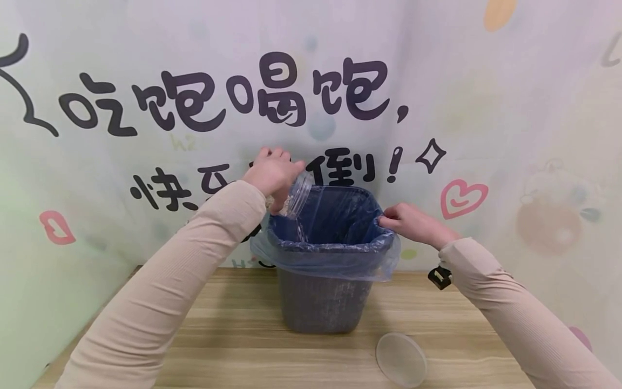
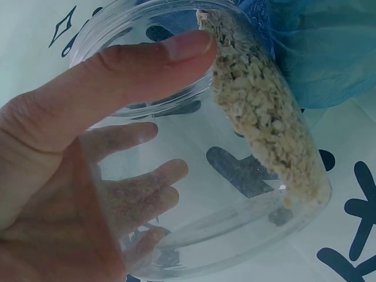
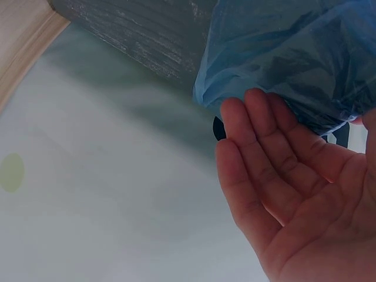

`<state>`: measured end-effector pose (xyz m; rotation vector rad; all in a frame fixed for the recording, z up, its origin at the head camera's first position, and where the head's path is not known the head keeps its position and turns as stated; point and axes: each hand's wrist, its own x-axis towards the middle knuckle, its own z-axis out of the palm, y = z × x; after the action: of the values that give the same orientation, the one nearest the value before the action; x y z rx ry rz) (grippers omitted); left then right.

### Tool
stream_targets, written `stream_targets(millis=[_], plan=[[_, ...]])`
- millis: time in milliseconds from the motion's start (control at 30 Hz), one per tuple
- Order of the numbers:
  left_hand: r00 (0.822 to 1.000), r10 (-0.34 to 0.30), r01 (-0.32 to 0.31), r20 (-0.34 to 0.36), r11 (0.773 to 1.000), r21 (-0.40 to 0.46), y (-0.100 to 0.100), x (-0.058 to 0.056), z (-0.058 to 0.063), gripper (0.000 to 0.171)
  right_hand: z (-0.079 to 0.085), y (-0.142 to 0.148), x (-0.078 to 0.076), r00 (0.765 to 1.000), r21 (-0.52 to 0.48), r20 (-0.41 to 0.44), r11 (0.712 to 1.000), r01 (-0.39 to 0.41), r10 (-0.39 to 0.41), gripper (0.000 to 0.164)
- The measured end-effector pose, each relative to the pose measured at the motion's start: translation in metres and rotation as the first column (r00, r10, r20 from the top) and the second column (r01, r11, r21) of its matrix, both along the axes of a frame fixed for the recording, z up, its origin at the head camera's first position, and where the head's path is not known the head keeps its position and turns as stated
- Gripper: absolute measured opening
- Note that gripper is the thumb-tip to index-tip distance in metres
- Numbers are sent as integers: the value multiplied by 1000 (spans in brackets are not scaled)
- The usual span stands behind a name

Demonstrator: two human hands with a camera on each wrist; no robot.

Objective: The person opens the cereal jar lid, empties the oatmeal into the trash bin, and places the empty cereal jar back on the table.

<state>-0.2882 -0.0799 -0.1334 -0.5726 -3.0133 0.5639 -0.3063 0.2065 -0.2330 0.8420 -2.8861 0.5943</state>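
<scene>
Head view: the left hand (image 1: 272,173) holds a clear plastic jar (image 1: 297,194) tilted mouth-down over the left rim of a grey waste bin (image 1: 320,302) lined with a blue bag (image 1: 330,254). A thin stream of pale flakes falls from the jar mouth into the liner.

Left wrist view: the thumb (image 2: 147,64) lies across the near wall of the jar (image 2: 235,194) and the fingers (image 2: 147,188), seen through the plastic, curl round the far wall, so the hand is clamped on the jar. The oat-like flakes (image 2: 264,123) are banked along the lower side toward the mouth.

Right wrist view: the right hand (image 3: 294,194) has its fingers (image 3: 258,135) nearly straight and close together beneath the folded-over bag edge (image 3: 282,59). In the head view this hand (image 1: 413,222) sits at the right rim with the thumb apparently on top of the liner; whether the liner is actually pinched cannot be told.

The bin stands on a wooden worktop (image 1: 233,335); a clear round lid (image 1: 401,359) lies flat near its front right edge.

Risks, as judged: the jar mouth is close to the rim, so a steeper tilt could release the banked flakes at once and spill them over the liner edge. A slack liner could slip into the bin.
</scene>
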Motion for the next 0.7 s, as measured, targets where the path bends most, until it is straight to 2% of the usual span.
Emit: stream_targets(millis=[700], plan=[[1000,13,-14,-11,999,-35,5,0,-1,95,0,0,0,1000,9,-6,1000,5,-5,29]])
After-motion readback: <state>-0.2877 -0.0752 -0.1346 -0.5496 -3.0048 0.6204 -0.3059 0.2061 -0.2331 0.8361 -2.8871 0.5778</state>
